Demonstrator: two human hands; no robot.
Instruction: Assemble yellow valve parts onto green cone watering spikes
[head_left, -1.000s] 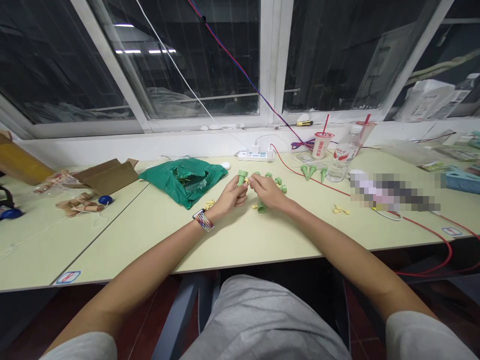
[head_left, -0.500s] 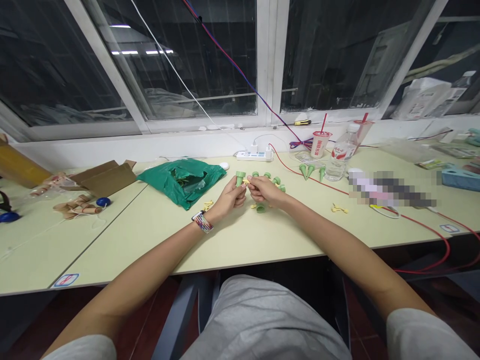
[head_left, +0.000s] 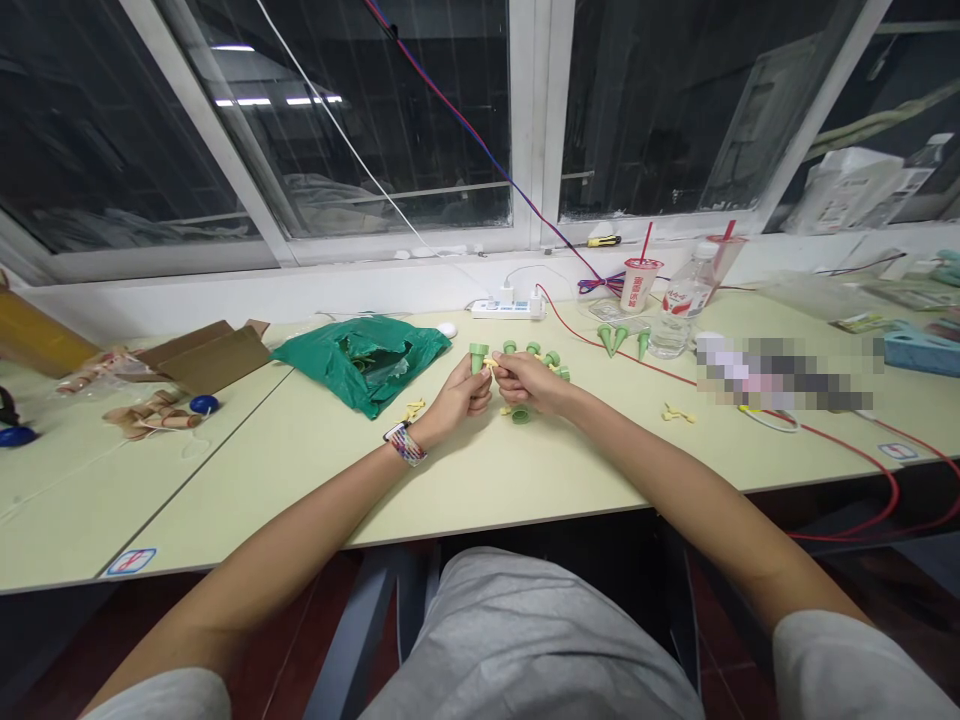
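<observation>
My left hand [head_left: 459,393] is closed around a green cone-shaped plastic piece [head_left: 478,356] whose wide end points up. My right hand [head_left: 529,381] pinches a small yellow piece [head_left: 491,363] and holds it against the side of the green piece. Both hands hover just above the pale table [head_left: 480,470], in its middle. More green pieces [head_left: 551,360] stand right behind my right hand, and one green piece [head_left: 520,414] lies under it. A few yellow pieces [head_left: 413,408] lie left of my left wrist.
A green plastic bag [head_left: 360,358] lies open to the left. Three green cones [head_left: 621,340], a water bottle [head_left: 679,308] and a cup with a straw [head_left: 640,284] stand to the right. A red cable [head_left: 825,438], a power strip [head_left: 507,309] and a cardboard box [head_left: 204,353] are also there.
The hands have hardly moved; they stay together on the green and yellow pieces. The view has shifted slightly.
</observation>
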